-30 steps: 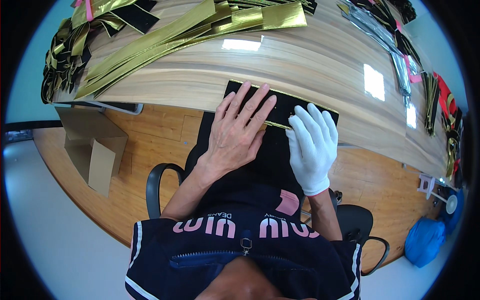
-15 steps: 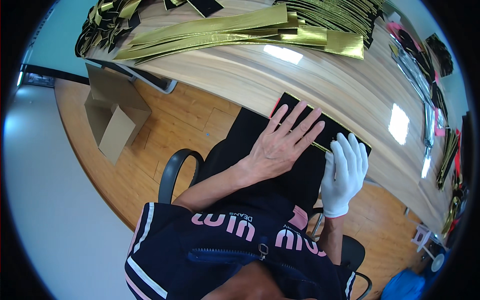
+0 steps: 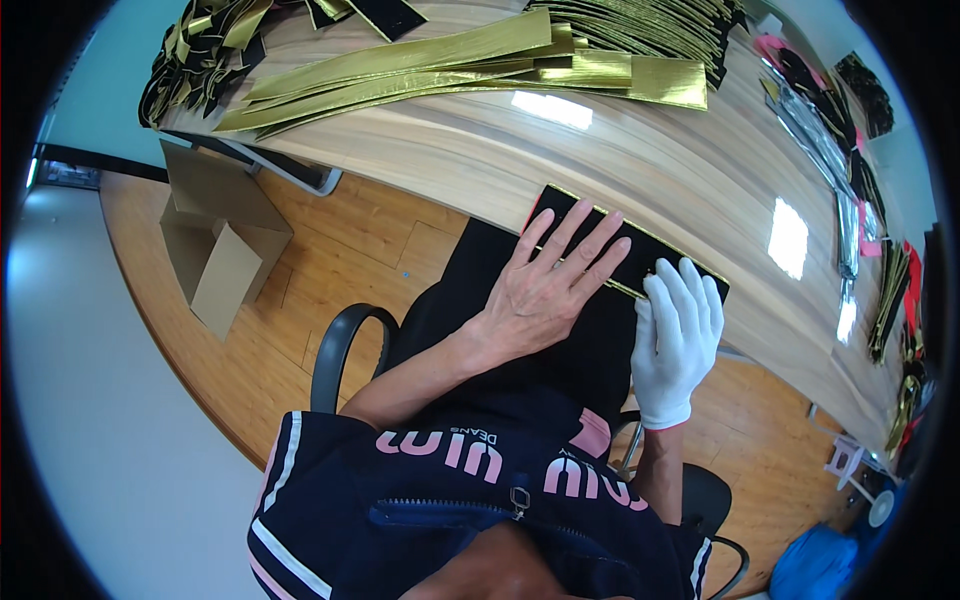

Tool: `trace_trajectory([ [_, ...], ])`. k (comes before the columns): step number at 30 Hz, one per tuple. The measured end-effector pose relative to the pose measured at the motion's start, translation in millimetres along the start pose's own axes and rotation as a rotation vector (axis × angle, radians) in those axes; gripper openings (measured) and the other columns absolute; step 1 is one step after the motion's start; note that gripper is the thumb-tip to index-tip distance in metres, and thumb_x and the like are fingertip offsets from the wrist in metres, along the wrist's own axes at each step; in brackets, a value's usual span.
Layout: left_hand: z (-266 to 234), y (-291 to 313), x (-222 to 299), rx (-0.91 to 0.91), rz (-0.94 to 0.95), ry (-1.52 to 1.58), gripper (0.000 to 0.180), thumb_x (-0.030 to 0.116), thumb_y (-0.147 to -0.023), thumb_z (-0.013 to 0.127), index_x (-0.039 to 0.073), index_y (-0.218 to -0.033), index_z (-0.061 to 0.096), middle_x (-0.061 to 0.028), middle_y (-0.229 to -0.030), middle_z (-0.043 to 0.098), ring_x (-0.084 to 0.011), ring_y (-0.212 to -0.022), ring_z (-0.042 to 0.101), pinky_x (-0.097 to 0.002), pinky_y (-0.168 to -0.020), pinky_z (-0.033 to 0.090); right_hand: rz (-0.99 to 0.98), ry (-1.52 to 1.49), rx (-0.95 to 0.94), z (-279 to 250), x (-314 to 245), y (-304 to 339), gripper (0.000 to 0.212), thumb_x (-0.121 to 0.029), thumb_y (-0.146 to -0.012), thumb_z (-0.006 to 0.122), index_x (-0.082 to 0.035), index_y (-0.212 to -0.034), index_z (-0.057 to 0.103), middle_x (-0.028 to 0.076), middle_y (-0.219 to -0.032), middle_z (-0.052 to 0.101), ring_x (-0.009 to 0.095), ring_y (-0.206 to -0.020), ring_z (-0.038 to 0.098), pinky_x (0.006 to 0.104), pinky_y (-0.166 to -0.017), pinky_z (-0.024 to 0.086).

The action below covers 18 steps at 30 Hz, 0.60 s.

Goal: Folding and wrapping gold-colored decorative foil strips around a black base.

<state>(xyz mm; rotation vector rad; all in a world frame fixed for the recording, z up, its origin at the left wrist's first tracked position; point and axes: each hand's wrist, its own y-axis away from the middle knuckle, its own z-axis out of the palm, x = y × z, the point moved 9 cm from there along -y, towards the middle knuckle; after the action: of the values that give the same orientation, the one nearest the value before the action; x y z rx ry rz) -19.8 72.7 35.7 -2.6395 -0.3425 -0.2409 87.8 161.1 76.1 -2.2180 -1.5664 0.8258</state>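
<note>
A flat black strip of fabric [image 3: 640,248] with gold trim along its edges lies at the front edge of the table. A bit of red shows at its left end. My bare left hand [image 3: 548,290] rests on the left half of the strip, fingers spread and stretched out. Over the right end is my right hand [image 3: 680,335] in a white glove, its fingers extended close together and slightly bent, the thumb apart from them. A tiny speck shows at the gloved index fingertip, too small to name. The undersides of both hands are hidden.
Long gold strips [image 3: 480,72] lie across the wood-grain table [image 3: 420,150], beside a pile of gold-edged black strips [image 3: 650,35]. Tangled gold and black pieces [image 3: 205,60] sit far left. Silver and black bundles [image 3: 835,170] line the right. An opened cardboard box [image 3: 230,240] stands on the floor.
The whole view has shifted slightly, so the table and hands appear a little further left. Both hands stay in nearly the same place on the black strip.
</note>
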Motion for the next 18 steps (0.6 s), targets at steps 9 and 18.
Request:
trace_trajectory([
  [9,-1.7,-5.8,-2.0,-0.038,-0.015,-0.086,0.066,0.01,-0.089,0.068,0.012,-0.153,0.055,-0.0067,-0.167,0.044,-0.0324,-0.155,0.038,-0.0523,-0.125,0.026,0.056,-0.017,-0.145,0.9,-11.5,-12.7,0.053,-0.02,-0.085,0.08,-0.008,-0.135,0.066,0.015,-0.146,0.061,0.039,-0.142,0.052,0.0556,-0.121,0.036],
  [18,3.2,-6.3,7.5,-0.056,0.014,-0.101,0.08,0.008,-0.079,0.071,0.011,-0.156,0.051,-0.0077,-0.169,0.041,-0.035,-0.158,0.033,-0.0541,-0.126,0.021,0.193,0.066,-0.132,7.0,0.8,-3.6,0.075,-0.037,-0.085,0.083,0.001,-0.144,0.057,0.025,-0.153,0.05,0.045,-0.148,0.041,0.0583,-0.124,0.029],
])
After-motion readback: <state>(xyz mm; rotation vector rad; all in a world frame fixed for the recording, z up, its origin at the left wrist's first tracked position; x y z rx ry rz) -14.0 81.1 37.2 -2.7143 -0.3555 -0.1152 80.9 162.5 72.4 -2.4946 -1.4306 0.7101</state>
